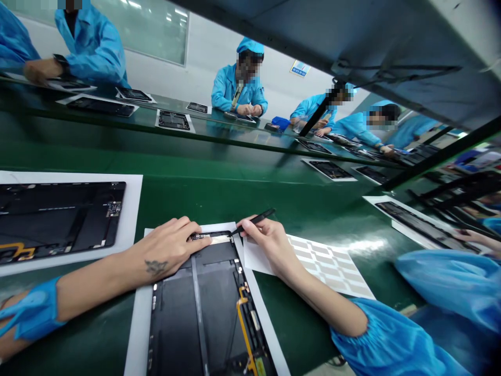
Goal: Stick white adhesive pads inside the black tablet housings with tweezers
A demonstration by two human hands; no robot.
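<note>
A black tablet housing point(219, 292) lies on a white sheet in front of me, with orange flex cables along its right side. My left hand point(172, 245) rests over its far edge, fingers bent and thumb pressed beside a white strip point(222, 239). My right hand point(270, 240) pinches a slim black spudger point(256, 217) like a pen. The tool's tip meets the far right corner of the housing, near the strip's end. The left hand covers the far left corner.
Another tablet housing point(62, 219) lies on white paper at left. A sheet of grey stickers point(329, 263) sits under my right forearm. Across the green bench point(188, 193), co-workers in blue work over more housings. A shelf point(352, 47) overhangs; a neighbour's blue sleeve point(450, 277) is at right.
</note>
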